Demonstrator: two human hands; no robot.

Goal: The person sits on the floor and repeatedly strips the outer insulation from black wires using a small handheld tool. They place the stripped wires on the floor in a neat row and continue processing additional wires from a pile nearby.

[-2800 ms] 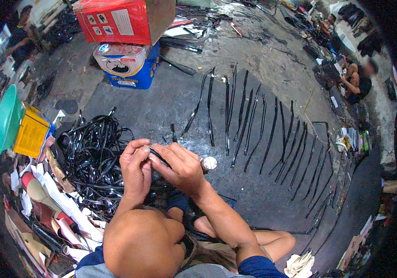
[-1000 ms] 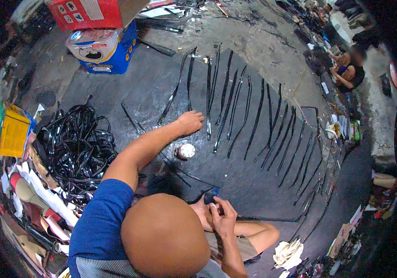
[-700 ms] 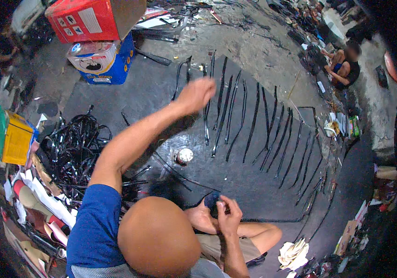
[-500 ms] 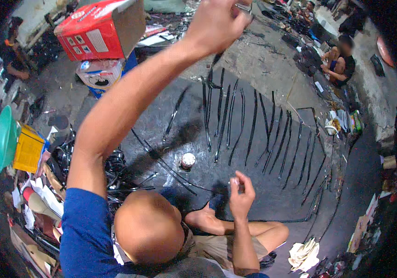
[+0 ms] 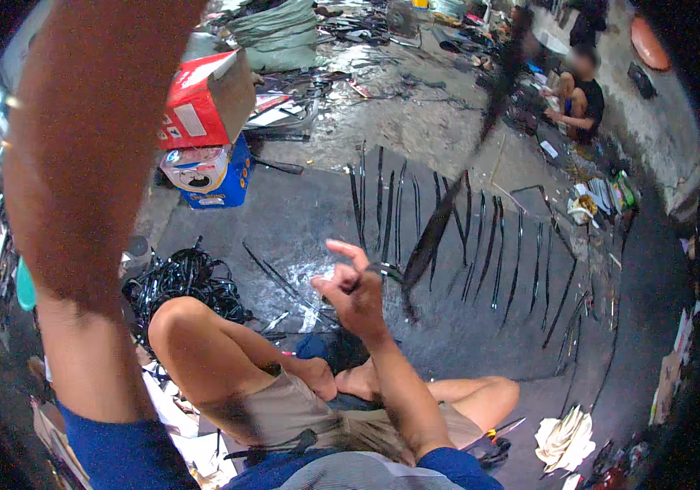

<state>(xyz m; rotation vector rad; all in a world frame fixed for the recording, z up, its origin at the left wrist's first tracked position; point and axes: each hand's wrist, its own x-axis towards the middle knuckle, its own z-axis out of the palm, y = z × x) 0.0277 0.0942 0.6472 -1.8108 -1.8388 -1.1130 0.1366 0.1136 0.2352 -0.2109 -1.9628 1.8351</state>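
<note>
Right hand (image 5: 354, 294) kinda curled, thumb and forefinger apart; can't tell if other fingers pinch blurry black strip (image 5: 435, 233) slanting up-right beside it. Left hand out of view. Beyond: thin strips (image 5: 379, 196) lined up on dark mat (image 5: 301, 200), black tangle (image 5: 191, 282) off left.

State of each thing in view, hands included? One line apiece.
Right hand: thumb and index finger apart, grip unclear
Left hand: out of view
Long, blurred black strip: raised, slanting
Glossy, thin black strips: laid out in a row
Glossy black strip heap: tangled
Blue-and-white boxy tin: upright
Red cardboard box: stacked on that tin
Cream cloth: crumpled
</note>
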